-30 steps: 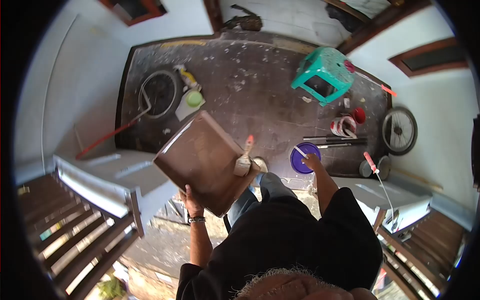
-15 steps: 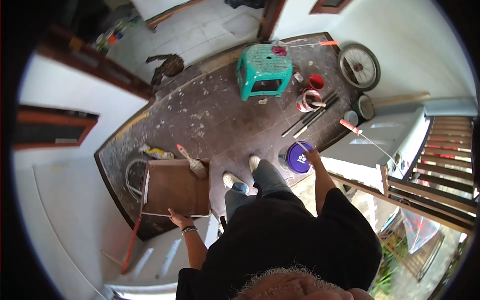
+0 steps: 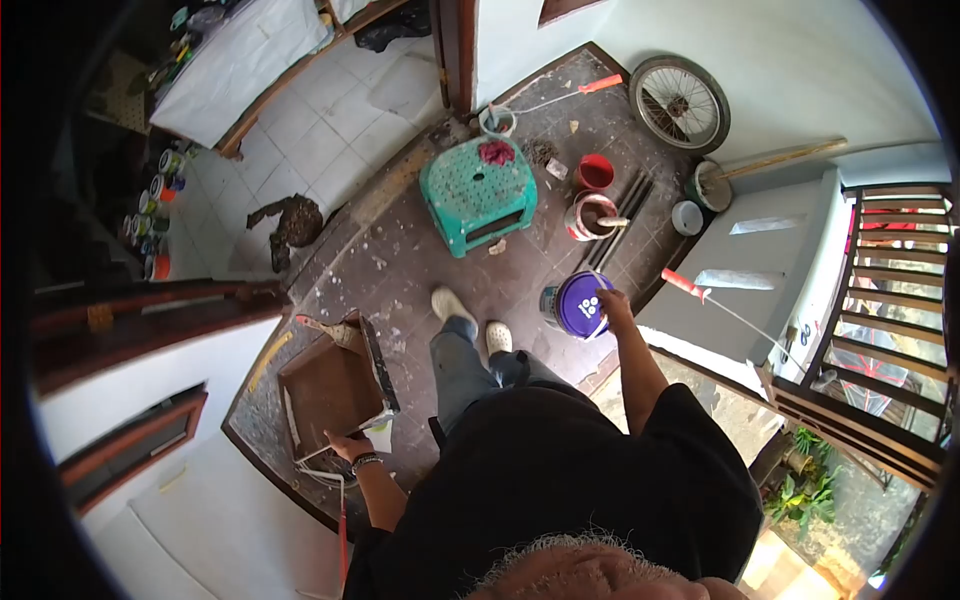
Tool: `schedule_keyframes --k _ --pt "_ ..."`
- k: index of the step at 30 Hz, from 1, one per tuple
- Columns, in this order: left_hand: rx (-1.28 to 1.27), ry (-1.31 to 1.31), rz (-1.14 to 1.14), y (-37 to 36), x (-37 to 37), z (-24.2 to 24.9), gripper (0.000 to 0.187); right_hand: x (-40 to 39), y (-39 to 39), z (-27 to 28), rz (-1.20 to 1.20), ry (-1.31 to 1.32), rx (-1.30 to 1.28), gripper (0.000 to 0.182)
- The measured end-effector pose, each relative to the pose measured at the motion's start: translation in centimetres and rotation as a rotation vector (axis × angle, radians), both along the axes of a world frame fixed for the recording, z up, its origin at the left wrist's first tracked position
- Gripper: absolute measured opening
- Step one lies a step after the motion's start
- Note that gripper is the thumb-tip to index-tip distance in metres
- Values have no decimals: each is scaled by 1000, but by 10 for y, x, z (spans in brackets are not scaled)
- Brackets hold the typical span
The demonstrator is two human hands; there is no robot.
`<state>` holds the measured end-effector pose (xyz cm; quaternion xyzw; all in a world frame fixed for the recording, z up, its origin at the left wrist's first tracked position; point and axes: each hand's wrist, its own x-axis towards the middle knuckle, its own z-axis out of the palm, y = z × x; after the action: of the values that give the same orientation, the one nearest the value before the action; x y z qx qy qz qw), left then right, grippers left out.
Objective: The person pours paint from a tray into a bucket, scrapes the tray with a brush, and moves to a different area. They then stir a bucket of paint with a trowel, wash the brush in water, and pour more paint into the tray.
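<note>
My left hand [image 3: 347, 446] grips the near edge of a shallow brown cardboard box [image 3: 335, 395], fingers over its rim. Inside the box, at the far end, lies a paintbrush [image 3: 335, 330] with a reddish handle tip. A white metal rod with a red handle [image 3: 344, 520] shows by the near edge, close to that hand. My right hand [image 3: 614, 310] is closed around the handle of a paint bucket with a purple lid [image 3: 582, 303], which hangs upright at my right side.
A green plastic stool [image 3: 478, 185] with a dark red cloth stands ahead. To its right are a red pail [image 3: 595, 172], a paint-smeared bucket [image 3: 590, 216], dark pipes [image 3: 632, 215] and a bicycle wheel [image 3: 680, 103]. A paint roller [image 3: 690, 285] rests on the ledge at right.
I have stepped forward and my view has turned, so the doorway and stool sit differently. The box is now tilted, still in my left hand; the bucket stays in my right.
</note>
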<state>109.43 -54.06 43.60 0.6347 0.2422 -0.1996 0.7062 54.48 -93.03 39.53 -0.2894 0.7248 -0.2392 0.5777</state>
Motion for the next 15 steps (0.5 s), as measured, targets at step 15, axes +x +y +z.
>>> schedule_keyframes --k 15 --pt "-27 92 -145 -326 75 -34 52 20 -336 -5 -217 -200 -222 13"
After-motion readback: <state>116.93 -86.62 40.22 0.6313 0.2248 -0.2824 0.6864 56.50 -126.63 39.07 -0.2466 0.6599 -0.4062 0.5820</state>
